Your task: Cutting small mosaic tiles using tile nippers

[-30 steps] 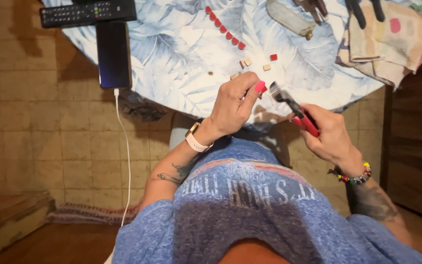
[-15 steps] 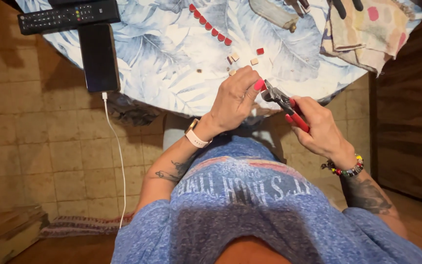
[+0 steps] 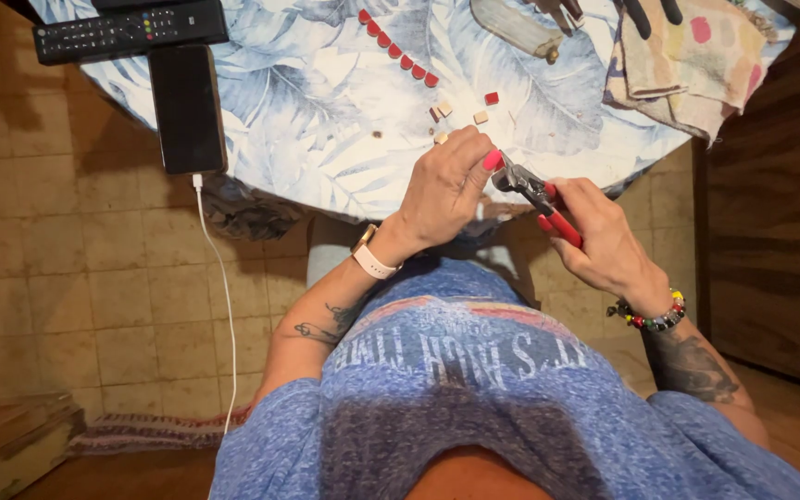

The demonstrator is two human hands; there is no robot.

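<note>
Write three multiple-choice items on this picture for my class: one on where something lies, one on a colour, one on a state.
1. Where does the phone lie?
A. on the floor
B. on the table edge below the remote control
C. on the cloth

2. What colour are the handles of the pliers?
A. red
B. green
C. yellow

3. How is the phone?
A. screen lit
B. plugged into a white cable
C. held in the left hand

Answers: 1 B, it rests on the leaf-print table just below the remote. 2 A, red grips show in the right hand. 3 B, the cable runs from its lower end.
</note>
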